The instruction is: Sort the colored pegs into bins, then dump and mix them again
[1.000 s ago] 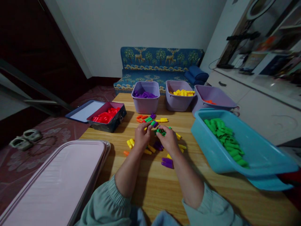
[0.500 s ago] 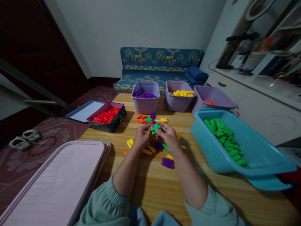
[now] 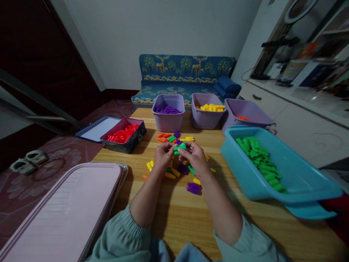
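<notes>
Two bare hands meet over the wooden table in my head view, the only one I have, and their fingertips close together on a small clutch of green pieces. I cannot count that clutch: the left hand covers its near end with thumb and fingers, the right hand pinches the other end, and fingers hide where the pieces touch one another. Behind them, a mixed group of orange, green, purple and yellow pieces is partly masked by the hands. Below, the hands and forearms cut off some yellow pieces, while a purple pair lies in plain sight. Deep walls hide much of the orange pieces in the far right bin, and the shelf clutter at upper right is too blurred for me to name. Against a second ago, the hands have drawn together; then a gap showed between them, with green ends visible at the right fingertips. A loose green piece beside the right hand now shows clearly. The teal tub of green pieces sits as before.
</notes>
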The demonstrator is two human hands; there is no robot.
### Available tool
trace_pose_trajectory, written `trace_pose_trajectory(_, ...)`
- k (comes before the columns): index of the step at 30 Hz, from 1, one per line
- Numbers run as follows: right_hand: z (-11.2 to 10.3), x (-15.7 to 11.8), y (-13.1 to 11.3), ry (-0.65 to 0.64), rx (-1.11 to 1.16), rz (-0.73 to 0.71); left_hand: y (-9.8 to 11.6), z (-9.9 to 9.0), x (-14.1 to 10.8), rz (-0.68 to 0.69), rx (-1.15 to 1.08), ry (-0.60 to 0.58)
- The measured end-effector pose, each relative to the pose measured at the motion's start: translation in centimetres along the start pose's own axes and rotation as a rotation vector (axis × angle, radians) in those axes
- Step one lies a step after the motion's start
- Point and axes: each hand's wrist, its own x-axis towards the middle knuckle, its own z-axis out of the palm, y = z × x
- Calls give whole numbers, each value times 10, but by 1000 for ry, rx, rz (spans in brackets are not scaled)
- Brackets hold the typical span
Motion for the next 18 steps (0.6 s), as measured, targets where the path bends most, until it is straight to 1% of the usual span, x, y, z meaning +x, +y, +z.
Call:
trace_pose_trajectory(3, 0, 2, -3, 112, 36, -56, 4, 1, -4, 46, 139, -21)
trace_pose_trajectory(6, -4, 5, -12, 247, 132, -127, 6, 1, -7, 96, 320, -40)
trace_pose_trajectory(11, -17, 6, -45, 371, 352, -243, 3, -1, -7, 159, 492, -82)
trace_pose_trajectory(14, -31, 6, -66, 483, 514, -334, 1, -2, -7, 204, 551, -121)
trace_pose_trajectory(16, -47, 8, -75, 537, 626, -385, 2, -3, -7, 225, 583, -151)
trace_pose_trajectory(18, -66, 12, -79, 563, 700, -428, 3, -3, -7, 225, 613, -181)
